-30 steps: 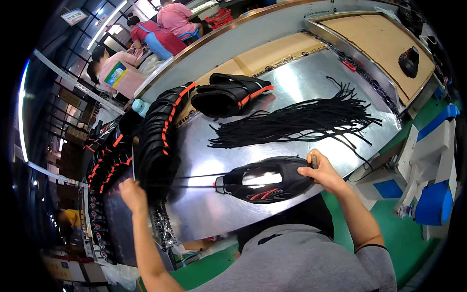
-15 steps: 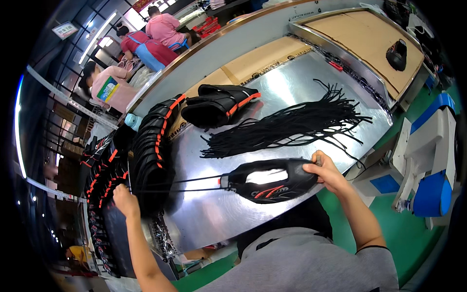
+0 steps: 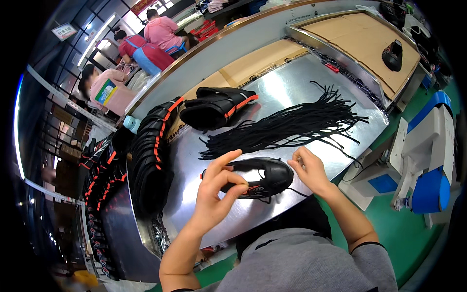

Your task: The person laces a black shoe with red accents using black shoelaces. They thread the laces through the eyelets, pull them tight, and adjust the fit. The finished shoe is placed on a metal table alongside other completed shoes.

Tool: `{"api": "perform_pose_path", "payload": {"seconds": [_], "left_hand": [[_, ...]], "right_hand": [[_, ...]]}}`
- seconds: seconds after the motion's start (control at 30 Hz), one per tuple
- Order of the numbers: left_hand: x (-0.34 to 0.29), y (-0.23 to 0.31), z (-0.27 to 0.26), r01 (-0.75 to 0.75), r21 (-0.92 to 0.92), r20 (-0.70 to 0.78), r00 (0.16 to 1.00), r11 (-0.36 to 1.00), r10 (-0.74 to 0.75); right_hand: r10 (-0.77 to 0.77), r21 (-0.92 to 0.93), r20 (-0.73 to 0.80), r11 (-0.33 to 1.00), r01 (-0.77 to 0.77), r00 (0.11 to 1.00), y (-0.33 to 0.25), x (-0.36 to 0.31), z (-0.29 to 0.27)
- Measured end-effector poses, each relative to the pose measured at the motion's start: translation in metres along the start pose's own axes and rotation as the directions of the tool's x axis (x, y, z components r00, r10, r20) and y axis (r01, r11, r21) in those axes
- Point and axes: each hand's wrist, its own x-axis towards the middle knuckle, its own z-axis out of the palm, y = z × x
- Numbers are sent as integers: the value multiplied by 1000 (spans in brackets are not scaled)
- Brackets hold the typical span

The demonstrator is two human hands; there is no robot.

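A black shoe upper [image 3: 277,176] with orange and white markings lies on the metal table in front of me, its toe to the right. My left hand [image 3: 216,187] is over its heel and opening, covering part of it. Thumb and index finger meet in a pinch by the eyelets; what is between them is too small to name. Just right of the toe, my right hand [image 3: 310,170] has its fingers curled together, and their contents are hidden. A black lace [image 3: 297,192] trails from the upper toward the right. Behind lies a bundle of black laces [image 3: 287,121].
Nested black uppers [image 3: 151,146] with orange strips stand in a curved row at left. A stack of uppers [image 3: 214,107] sits behind the laces. A finished-looking shoe [image 3: 392,55] rests on a cardboard-lined tray [image 3: 340,34]. A white and blue machine [image 3: 430,146] stands at right. Several people work beyond the partition.
My left hand has come in from the far left to the upper, and the stretched laces are no longer taut. The upper has shifted left; my right hand has let go of its toe.
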Motion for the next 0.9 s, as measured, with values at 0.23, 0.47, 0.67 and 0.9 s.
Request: {"api": "perform_pose_path", "payload": {"seconds": [0.23, 0.47, 0.67, 0.9], "left_hand": [[22, -15, 41, -159, 193, -5, 987, 968, 163], [-6, -74, 31, 290, 129, -26, 957, 948, -289], [9, -124, 25, 936, -263, 603, 348, 234, -718], [-19, -89, 59, 868, -300, 405, 490, 394, -772]], "right_hand": [[-83, 568, 223, 821, -60, 971, -58, -6, 24], [269, 765, 384, 442, -468, 883, -32, 1, 46], [302, 591, 335, 670, -448, 893, -20, 5, 70], [204, 188, 162, 954, -233, 965, -31, -14, 64]]}}
